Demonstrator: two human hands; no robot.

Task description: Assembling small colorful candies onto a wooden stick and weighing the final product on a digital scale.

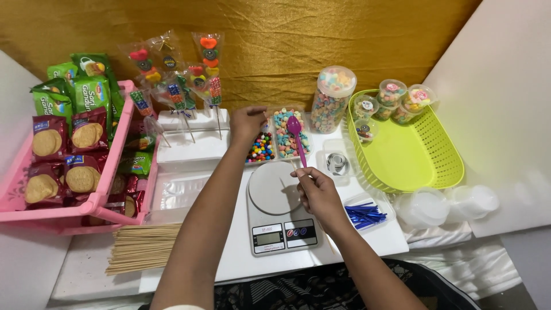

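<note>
My right hand (pixel 317 192) hovers over a white kitchen scale (pixel 279 211) and grips the handle of a magenta plastic spoon (pixel 297 138). The spoon's bowl reaches into a clear tray of pastel candies (pixel 285 133). My left hand (pixel 247 121) rests on the edge of the neighbouring clear tray of round multicoloured candies (pixel 261 147), fingers curled on its rim. The scale's round plate carries nothing.
A pink basket (pixel 80 213) of biscuit packs stands left, wooden skewers (pixel 143 247) in front of it. Candy skewers stick in white foam blocks (pixel 189 140). A candy jar (pixel 333 97), a lime basket (pixel 413 155) with filled cups, blue twist ties (pixel 364 213) and clear cups (pixel 442 205) lie right.
</note>
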